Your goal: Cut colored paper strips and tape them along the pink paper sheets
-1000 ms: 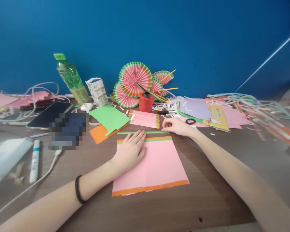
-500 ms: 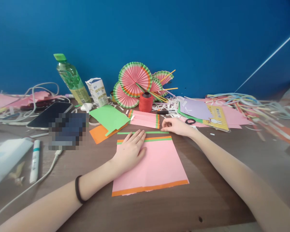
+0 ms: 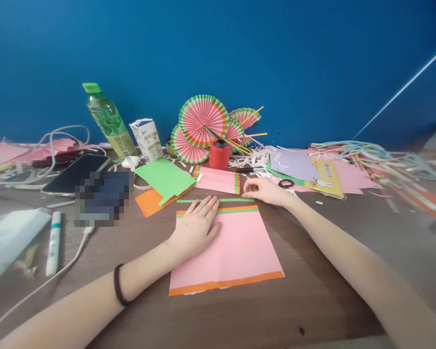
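A pink paper sheet (image 3: 240, 247) with orange and green strips along its edges lies flat on the brown table (image 3: 312, 300). My left hand (image 3: 198, 225) rests flat on the sheet's upper left part, fingers stretched out together. A thin green paper strip (image 3: 218, 199) lies just beyond the sheet's far edge. My right hand (image 3: 265, 190) pinches the right end of that strip with thumb and fingertips.
Behind stand pleated pink paper fans (image 3: 203, 121), a red thread spool (image 3: 219, 154), a folded pink pleated piece (image 3: 218, 179), green (image 3: 165, 177) and orange paper, a green bottle (image 3: 107, 118), a small carton (image 3: 147, 139), a phone (image 3: 74, 172), a white marker (image 3: 53, 242), black scissors (image 3: 286, 182) and paper scraps at right.
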`<state>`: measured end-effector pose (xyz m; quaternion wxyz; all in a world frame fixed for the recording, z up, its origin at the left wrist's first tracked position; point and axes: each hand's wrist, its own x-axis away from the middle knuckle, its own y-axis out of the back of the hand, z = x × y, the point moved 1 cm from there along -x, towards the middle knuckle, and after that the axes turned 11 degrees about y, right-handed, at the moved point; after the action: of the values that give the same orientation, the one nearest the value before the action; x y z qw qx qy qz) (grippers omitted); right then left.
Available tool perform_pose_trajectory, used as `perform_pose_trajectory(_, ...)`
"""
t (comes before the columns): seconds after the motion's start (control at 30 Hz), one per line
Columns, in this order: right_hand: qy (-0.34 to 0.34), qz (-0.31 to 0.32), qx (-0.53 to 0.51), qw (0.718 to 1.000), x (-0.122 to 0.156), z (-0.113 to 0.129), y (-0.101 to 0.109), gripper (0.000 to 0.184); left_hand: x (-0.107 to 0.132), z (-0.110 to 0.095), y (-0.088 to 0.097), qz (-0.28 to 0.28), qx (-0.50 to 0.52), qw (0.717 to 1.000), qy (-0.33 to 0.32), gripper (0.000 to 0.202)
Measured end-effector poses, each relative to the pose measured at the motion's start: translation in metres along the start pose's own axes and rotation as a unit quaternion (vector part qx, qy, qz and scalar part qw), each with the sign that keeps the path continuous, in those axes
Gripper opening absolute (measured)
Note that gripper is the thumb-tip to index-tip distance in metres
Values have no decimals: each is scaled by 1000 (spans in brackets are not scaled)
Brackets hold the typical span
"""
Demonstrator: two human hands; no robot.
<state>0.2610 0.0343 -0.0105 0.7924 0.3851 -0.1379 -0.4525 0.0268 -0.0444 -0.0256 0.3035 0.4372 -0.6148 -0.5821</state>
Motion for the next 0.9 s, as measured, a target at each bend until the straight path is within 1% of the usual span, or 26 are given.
perform_pose_trajectory(0.3, -2, 5, 4, 1000, 0, -1, -1, 20, -1, -2, 3, 27, -9, 1000, 7, 51)
perform_pose_trajectory(0.6, 0, 8, 9, 1000, -1, -3, -1, 22, 0, -1, 2, 8, -7, 1000, 4, 50)
perform_pose_trajectory(0.9, 0, 9, 14, 1000, 0, -3, -1, 21, -1, -2, 3, 10, -14, 1000, 5, 49)
